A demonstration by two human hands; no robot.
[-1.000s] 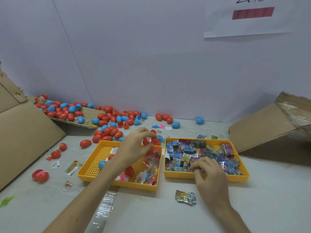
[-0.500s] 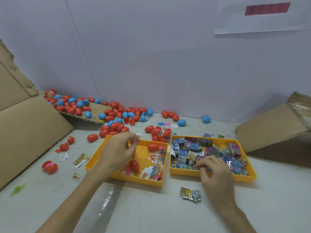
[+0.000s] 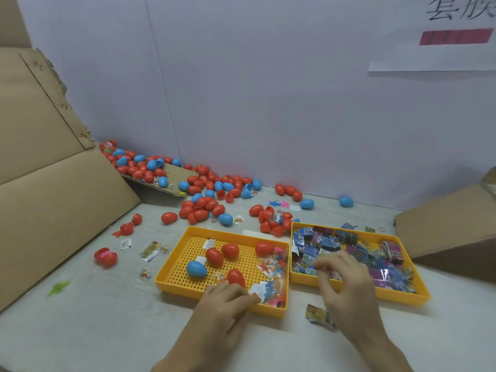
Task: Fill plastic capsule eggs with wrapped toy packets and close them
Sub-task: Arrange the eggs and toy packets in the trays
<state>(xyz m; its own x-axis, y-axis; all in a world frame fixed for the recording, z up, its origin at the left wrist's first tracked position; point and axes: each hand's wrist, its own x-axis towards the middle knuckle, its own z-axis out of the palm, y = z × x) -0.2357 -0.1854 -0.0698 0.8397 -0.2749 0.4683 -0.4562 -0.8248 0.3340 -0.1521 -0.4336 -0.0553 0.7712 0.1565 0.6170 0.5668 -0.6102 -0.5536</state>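
Two yellow trays sit side by side. The left tray holds three red eggs, a fourth red egg, a blue egg and clear toy packets. The right tray is full of wrapped toy packets. My left hand lies on the left tray's front edge below that fourth red egg, its fingers stretched out and touching the clear packets. My right hand hovers over the right tray's front edge with curled fingers among the packets. Blur hides whether they pinch one.
Many red and blue eggs lie scattered along the back wall and on a cardboard flap. Cardboard sheets stand at the left and right. A loose packet lies in front of the trays, and an open red egg lies left.
My left hand has let go of a red egg it held above the left tray and has dropped to the tray's front edge. My right hand has lifted slightly off the packets.
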